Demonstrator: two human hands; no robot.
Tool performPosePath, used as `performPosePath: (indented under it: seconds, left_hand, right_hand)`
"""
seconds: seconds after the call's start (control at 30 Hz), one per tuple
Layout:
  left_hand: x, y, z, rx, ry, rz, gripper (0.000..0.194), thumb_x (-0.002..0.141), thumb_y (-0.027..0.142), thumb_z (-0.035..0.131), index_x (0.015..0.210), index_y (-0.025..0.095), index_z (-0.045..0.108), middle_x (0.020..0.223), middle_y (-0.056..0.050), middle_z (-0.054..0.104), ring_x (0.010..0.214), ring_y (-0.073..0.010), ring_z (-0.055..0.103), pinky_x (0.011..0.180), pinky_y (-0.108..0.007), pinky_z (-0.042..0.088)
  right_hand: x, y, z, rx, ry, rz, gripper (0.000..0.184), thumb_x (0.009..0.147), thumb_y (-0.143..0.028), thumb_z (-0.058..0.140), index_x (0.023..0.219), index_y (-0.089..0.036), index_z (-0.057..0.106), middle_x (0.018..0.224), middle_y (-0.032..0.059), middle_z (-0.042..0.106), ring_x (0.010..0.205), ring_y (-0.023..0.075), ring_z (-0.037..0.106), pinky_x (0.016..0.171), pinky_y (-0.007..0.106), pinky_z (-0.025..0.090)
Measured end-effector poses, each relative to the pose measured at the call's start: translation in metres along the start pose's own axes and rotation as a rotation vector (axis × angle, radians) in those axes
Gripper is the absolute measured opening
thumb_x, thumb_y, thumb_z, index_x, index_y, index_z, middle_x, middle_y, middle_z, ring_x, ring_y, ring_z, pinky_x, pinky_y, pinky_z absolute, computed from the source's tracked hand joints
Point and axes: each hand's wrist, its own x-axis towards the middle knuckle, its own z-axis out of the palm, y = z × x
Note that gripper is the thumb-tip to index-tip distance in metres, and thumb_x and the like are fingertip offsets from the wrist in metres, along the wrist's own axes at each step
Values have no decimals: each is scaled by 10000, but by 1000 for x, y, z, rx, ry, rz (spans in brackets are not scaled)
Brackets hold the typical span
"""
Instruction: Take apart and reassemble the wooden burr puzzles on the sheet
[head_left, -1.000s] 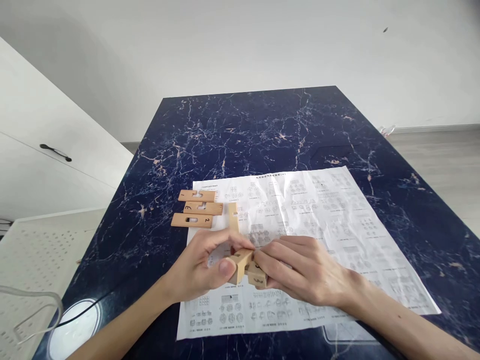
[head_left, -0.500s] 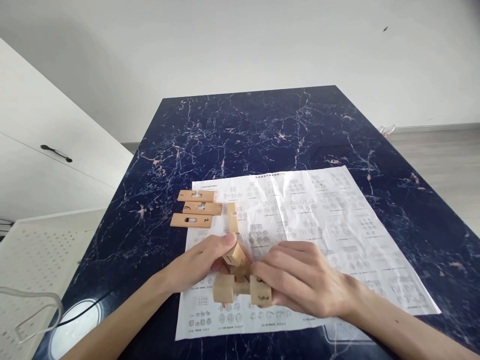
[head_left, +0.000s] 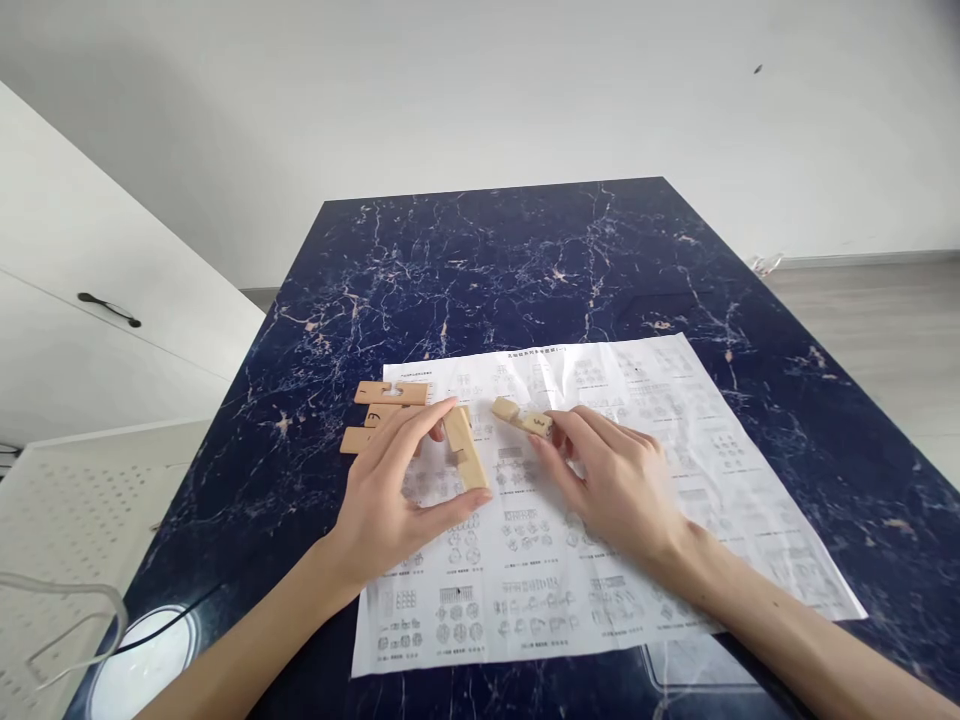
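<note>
My left hand has its thumb and fingers at the two ends of a pale notched wooden bar, low over the printed sheet. What seems to be another bar lies close against it, hard to separate. My right hand pinches the near end of a second notched wooden bar, marked with a 3. Left of my left hand, flat slotted wooden pieces with handwritten numbers lie in a stack of rows. My left fingers partly cover the lower ones.
The creased printed sheet with small diagrams lies on the dark blue marbled table. At the lower left are a white round object, a black cable and a perforated white chair. A white cabinet stands at left.
The joined wooden bars held between both hands have come apart. Each hand has moved forward with a bar, left toward the slotted pieces, right toward the sheet's upper middle.
</note>
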Motion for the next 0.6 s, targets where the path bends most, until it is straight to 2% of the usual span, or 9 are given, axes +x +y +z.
performPosePath:
  seconds: [0.13,0.27,0.33,0.43,0.5,0.6]
  left_hand:
    - [0,0,3,49,-9,14,652,923,529,816,1455,255,558,1271,-102,725,1133,-295,714,1005,-487,617]
    - [1,0,3,76,-14,11,628,925,514,819,1432,254,555,1272,-99,721,1182,-311,692,1046,-509,594]
    - [1,0,3,78,-32,-1,618,927,505,818,1428,259,552,1285,-95,711,1210,-317,671,1061,-517,579]
    - [1,-2,3,61,-100,5,632,928,506,821,1442,268,541,1323,-96,681,1264,-324,625,1104,-535,542]
    - [3,-3,4,50,-151,26,647,926,518,822,1451,267,539,1363,-104,650,1315,-334,583,1147,-558,506]
    - [7,-4,8,74,-215,41,647,911,556,823,1436,272,574,1442,-118,594,1398,-364,506,1200,-614,448]
  right_hand:
    - [-2,-1,4,-17,-75,19,249,1100,-314,601,961,-147,721,757,26,689,617,152,612,502,290,402]
    - [-3,-3,6,140,-203,-102,251,1095,-332,624,1201,-132,734,956,81,734,828,219,675,698,356,554]
    - [-3,-6,6,210,-272,-177,273,1109,-287,585,1297,-136,712,1016,98,722,895,234,664,787,392,582]
    - [-4,-8,6,261,-313,-225,294,1101,-160,513,1317,-164,712,1009,96,705,895,236,645,792,406,581]
    - [-4,-8,6,310,-268,-168,291,1073,-107,507,1254,-165,726,1018,96,714,894,234,659,790,411,580]
    - [-4,-6,6,409,-171,26,228,1047,-104,535,1183,-160,709,1031,90,722,862,207,684,756,367,585]
